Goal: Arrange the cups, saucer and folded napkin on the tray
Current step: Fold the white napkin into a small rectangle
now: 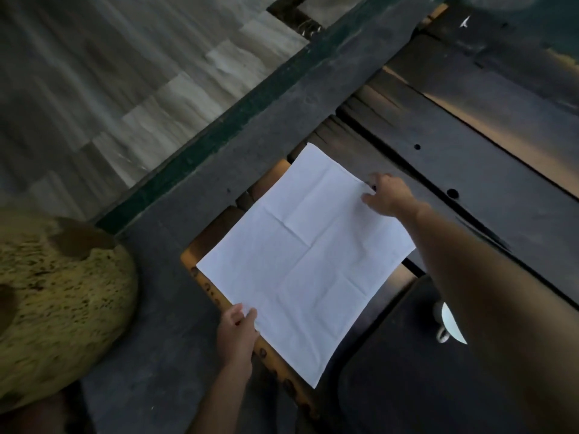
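A white napkin (307, 261) lies spread out flat, with fold creases, over a bamboo-slat surface (216, 233). My left hand (236, 332) pinches the napkin's near-left edge. My right hand (387, 195) grips its far-right edge, with my forearm crossing above the dark tray (407, 386) at the lower right. A white cup (449, 324) sits on that tray, mostly hidden behind my right forearm. No saucer is in view.
A dark plank table (470, 158) stretches to the upper right. A dark green-edged beam (250, 120) runs diagonally, with pale floor tiles (125, 73) beyond it. A yellow speckled cushion (56, 302) lies at the left.
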A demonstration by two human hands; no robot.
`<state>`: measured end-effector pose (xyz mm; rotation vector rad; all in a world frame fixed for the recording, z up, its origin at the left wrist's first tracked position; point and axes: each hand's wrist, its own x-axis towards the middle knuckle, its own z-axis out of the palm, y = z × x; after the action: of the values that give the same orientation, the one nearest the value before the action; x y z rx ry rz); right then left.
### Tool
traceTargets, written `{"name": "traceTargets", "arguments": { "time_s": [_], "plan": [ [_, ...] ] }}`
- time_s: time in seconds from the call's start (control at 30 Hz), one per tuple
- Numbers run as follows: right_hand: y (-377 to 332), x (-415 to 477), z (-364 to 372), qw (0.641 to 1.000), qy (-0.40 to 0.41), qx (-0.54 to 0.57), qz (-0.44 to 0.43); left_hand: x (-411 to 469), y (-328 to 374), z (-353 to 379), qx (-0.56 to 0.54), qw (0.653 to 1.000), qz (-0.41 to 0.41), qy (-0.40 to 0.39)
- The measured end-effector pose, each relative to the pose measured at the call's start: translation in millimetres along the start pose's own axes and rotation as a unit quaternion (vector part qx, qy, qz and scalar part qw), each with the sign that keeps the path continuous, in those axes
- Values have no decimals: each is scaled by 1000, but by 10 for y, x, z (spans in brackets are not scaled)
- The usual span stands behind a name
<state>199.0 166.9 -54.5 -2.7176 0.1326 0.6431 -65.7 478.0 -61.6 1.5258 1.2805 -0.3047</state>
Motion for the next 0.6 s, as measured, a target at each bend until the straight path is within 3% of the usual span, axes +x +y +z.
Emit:
{"name": "traceTargets", "arguments": {
  "time_s": [0.3,0.6],
  "plan": [
    [9,277,-55,999,-16,24,13,5,163,187,-103,981,-157,41],
    [107,301,4,994,-9,106,41,178,179,216,-18,992,-121,43]
  ]
}}
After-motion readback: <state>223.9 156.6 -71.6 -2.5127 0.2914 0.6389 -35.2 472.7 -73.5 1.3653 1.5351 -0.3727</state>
